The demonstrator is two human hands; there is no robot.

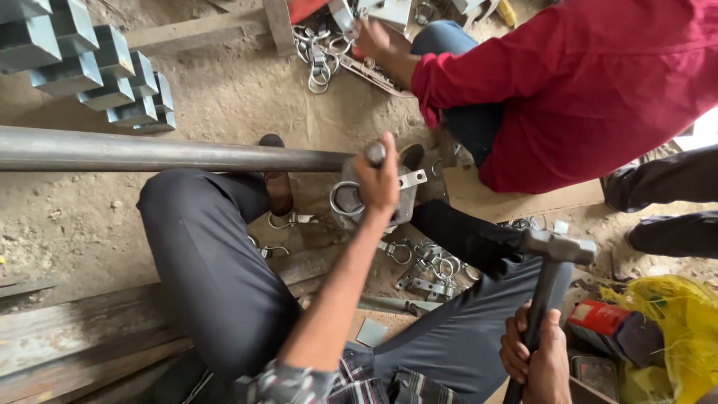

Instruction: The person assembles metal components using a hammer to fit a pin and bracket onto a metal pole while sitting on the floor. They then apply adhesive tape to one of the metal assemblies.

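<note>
1. A grey metal bracket with a ring [372, 200] stands on the dirt floor [224, 97] just past centre of the view, at the end of a long steel pipe [149, 152] that runs in from 9 o'clock.
2. The left hand [378, 179] reaches forward onto the bracket, its fingers closed around a short round pin [375, 153] held upright on top of it.
3. The right hand [540, 352], at 5 o'clock, has its fingers clamped on the dark handle of a hammer [551, 258]; the steel head sits raised at 3 o'clock of the bracket, well apart from it.
4. The person's dark-trousered legs lie to either side of the bracket, with a brown shoe [277, 183] just at 9 o'clock of it.
5. Loose metal clamps and rings [428, 268] lie scattered on the floor between the bracket and the hammer.
6. At 1 o'clock a co-worker in a red shirt [591, 82] bends down, one hand [372, 37] in another heap of rings.
7. Stacked grey metal blocks [97, 67] sit at 10 o'clock; a yellow mesh bag [673, 329] lies at 4 o'clock, wooden planks [75, 337] at 8 o'clock.
</note>
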